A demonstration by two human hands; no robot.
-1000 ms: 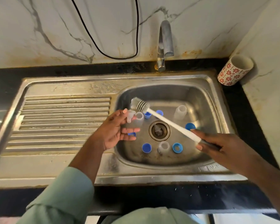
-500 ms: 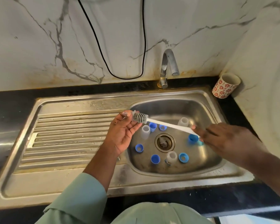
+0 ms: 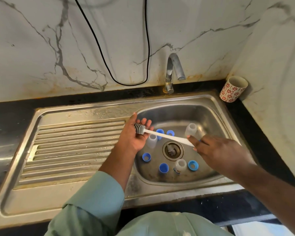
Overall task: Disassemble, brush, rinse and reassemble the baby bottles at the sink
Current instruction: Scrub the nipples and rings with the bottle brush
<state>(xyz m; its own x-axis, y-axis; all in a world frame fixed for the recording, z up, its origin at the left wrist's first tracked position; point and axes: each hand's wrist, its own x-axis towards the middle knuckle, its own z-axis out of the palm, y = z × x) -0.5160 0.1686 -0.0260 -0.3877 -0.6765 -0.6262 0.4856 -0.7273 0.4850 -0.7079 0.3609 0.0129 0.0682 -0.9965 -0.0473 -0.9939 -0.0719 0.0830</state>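
A white bottle brush with a grey ribbed head reaches across the sink basin. My right hand grips its handle end. The head lies in the cupped palm of my left hand, whose fingers are spread; anything under the head is hidden. Clear bottle bodies stand in the basin at the back right, by my left wrist and at the front. Blue rings and caps lie around the drain, among them one at front left, one at front middle and one at front right.
The drain sits mid-basin under the brush. A ribbed draining board lies to the left. The tap stands behind the basin, with no water running. A red-flowered cup sits in the back right corner. A black cable hangs on the marble wall.
The small clear part held in my left fingers a second ago is no longer visible. The brush head has come down from above the fingers into the left palm. The camera has tilted up.
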